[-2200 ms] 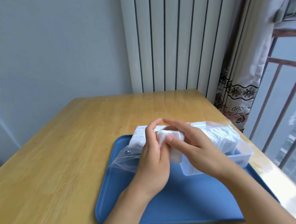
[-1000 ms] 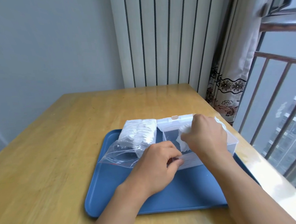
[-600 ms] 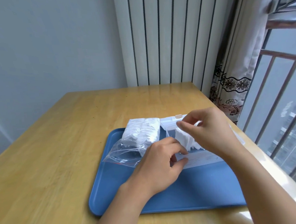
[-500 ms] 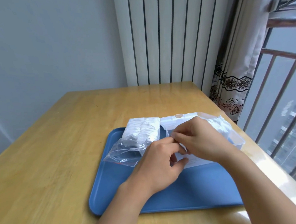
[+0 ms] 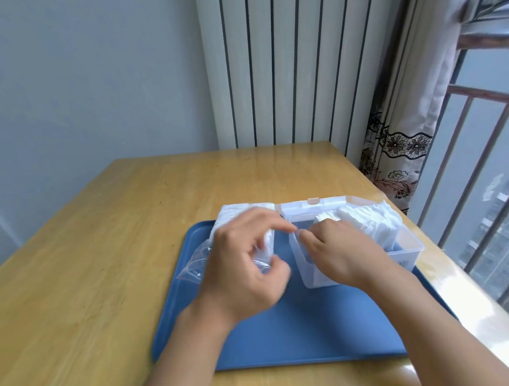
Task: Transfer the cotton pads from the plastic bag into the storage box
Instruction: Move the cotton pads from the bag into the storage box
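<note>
In the lower centre of the frame, both hands work over a blue tray (image 5: 302, 340) on the wooden bench (image 5: 80, 265).

The bench lies bare at left and toward the far wall; its right edge runs just beside the tray. The clear storage box (image 5: 407, 247) stands at the tray's upper right, cotton pads (image 5: 366, 221) stacked in its right part. The plastic bag (image 5: 196, 261) lies at the tray's upper left edge. The left hand (image 5: 246, 268), blurred, curls over the bag; whether it grips, I cannot tell. The right hand (image 5: 338, 253) pinches at the box's left rim.
</note>
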A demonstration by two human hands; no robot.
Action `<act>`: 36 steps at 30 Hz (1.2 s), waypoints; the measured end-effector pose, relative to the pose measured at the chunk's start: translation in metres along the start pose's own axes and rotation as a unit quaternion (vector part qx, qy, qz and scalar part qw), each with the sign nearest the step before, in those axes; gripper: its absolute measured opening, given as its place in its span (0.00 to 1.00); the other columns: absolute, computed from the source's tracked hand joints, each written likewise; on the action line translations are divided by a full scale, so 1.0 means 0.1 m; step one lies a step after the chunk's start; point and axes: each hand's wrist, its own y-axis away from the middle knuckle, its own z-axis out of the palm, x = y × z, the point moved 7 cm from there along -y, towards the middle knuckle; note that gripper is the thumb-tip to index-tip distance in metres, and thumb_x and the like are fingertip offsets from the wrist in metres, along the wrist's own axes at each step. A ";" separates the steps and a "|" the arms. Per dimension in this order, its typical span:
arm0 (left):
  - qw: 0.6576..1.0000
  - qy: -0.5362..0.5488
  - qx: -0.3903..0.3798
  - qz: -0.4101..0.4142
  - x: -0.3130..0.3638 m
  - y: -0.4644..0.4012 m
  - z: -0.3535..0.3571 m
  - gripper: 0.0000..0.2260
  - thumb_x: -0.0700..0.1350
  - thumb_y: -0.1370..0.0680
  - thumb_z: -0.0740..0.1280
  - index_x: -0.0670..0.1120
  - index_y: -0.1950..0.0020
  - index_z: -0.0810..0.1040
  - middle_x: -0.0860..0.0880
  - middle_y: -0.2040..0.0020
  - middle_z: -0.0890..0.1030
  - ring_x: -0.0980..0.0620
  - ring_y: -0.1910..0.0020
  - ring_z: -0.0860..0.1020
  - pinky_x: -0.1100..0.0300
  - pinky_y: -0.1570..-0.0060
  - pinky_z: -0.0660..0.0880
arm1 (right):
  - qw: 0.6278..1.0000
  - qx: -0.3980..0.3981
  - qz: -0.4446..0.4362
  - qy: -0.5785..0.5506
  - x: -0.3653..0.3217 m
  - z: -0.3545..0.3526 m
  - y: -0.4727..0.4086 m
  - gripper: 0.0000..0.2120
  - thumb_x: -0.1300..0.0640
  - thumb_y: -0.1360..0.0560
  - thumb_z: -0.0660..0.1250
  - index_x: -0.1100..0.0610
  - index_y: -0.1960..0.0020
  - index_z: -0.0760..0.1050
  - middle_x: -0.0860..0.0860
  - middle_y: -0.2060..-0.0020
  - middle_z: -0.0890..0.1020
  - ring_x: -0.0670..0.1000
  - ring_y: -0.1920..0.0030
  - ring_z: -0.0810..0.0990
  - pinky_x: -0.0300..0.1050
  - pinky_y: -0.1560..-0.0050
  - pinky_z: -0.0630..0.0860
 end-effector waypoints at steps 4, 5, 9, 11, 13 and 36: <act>0.969 -0.162 -0.125 -0.136 -0.55 0.05 -0.23 0.36 0.41 0.36 0.69 0.59 0.29 0.71 0.61 0.31 0.66 0.58 0.32 0.63 0.70 0.36 0.59 | 0.990 0.132 -0.045 -0.035 -0.12 -0.22 0.08 0.23 0.48 0.20 0.61 0.55 0.72 0.65 0.48 0.77 0.70 0.52 0.73 0.67 0.46 0.70 0.63; 0.959 -0.171 -0.146 -0.173 -0.70 0.10 -0.24 0.35 0.42 0.35 0.70 0.60 0.29 0.70 0.62 0.31 0.65 0.58 0.32 0.62 0.68 0.34 0.60 | 0.979 0.182 -0.072 -0.050 -0.16 -0.31 0.12 0.22 0.49 0.20 0.63 0.53 0.71 0.69 0.47 0.78 0.73 0.50 0.74 0.70 0.45 0.70 0.66; 0.967 -0.137 -0.044 -0.209 -0.92 0.10 -0.36 0.14 0.44 0.29 0.76 0.55 0.46 0.82 0.59 0.47 0.77 0.57 0.52 0.78 0.60 0.49 0.76 | 0.938 0.169 -0.251 -0.168 -0.53 -0.33 0.35 0.08 0.53 0.26 0.71 0.49 0.64 0.81 0.43 0.76 0.74 0.46 0.73 0.71 0.38 0.69 0.67; 0.968 -0.124 0.011 -0.216 -0.92 0.08 -0.40 0.06 0.46 0.29 0.78 0.55 0.56 0.83 0.58 0.54 0.80 0.58 0.58 0.81 0.61 0.56 0.77 | 0.941 0.125 -0.309 -0.066 -0.72 -0.05 0.47 0.06 0.49 0.26 0.70 0.47 0.60 0.84 0.44 0.72 0.71 0.45 0.69 0.70 0.41 0.69 0.67; 0.968 -0.124 0.051 -0.210 -0.87 0.06 -0.41 0.03 0.46 0.29 0.76 0.53 0.61 0.83 0.57 0.60 0.82 0.57 0.61 0.81 0.62 0.59 0.77 | 0.936 0.162 -0.305 0.064 -0.77 0.19 0.47 0.07 0.47 0.26 0.68 0.45 0.58 0.85 0.45 0.66 0.69 0.48 0.64 0.69 0.44 0.69 0.68; 0.982 0.047 0.040 -0.177 -0.54 -0.02 -0.17 0.13 0.42 0.17 0.63 0.53 0.61 0.74 0.53 0.51 0.75 0.61 0.54 0.74 0.75 0.53 0.67 | 0.938 0.261 -0.200 0.111 -0.59 0.05 0.17 0.20 0.64 0.40 0.82 0.52 0.53 0.79 0.49 0.62 0.77 0.56 0.63 0.76 0.44 0.71 0.70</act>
